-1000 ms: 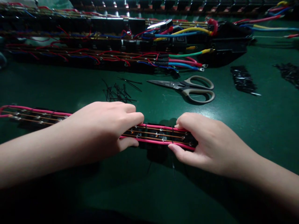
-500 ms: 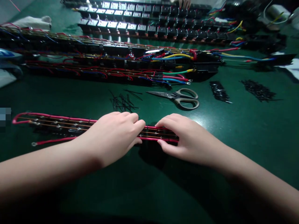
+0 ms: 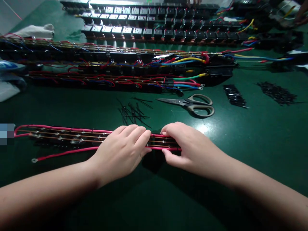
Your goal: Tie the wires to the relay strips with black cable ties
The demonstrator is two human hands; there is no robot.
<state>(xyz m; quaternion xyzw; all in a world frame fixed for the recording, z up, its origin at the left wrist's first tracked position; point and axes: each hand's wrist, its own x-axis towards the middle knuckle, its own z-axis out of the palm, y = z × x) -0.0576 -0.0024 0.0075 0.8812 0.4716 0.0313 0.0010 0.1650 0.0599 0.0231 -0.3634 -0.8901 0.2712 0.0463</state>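
A long black busbar strip (image 3: 61,136) with copper rails lies across the near part of the table. Thick red cable (image 3: 69,129) runs along its far edge, bends round at the left end, and a second red length follows the near edge to a loose ring terminal (image 3: 34,160). My left hand (image 3: 125,150) is closed over the strip near its middle, thumb at the near side. My right hand (image 3: 190,144) grips the strip just to the right, fingers on the far edge and thumb on the near one. Its right end is hidden under that hand.
Beyond the strip lie scissors (image 3: 190,104), loose black cable ties (image 3: 133,112), a bundle of ties (image 3: 235,95) and a pile of small black pieces (image 3: 276,93). Wired assemblies (image 3: 108,80) and rows of black modules (image 3: 144,32) fill the back. A person's hand (image 3: 302,14) shows far right.
The whole view has shifted, so the table things sit slightly lower and further right. Along the strip, my left hand's hold stays about the same. The near red cable's loose end stands further from the strip.
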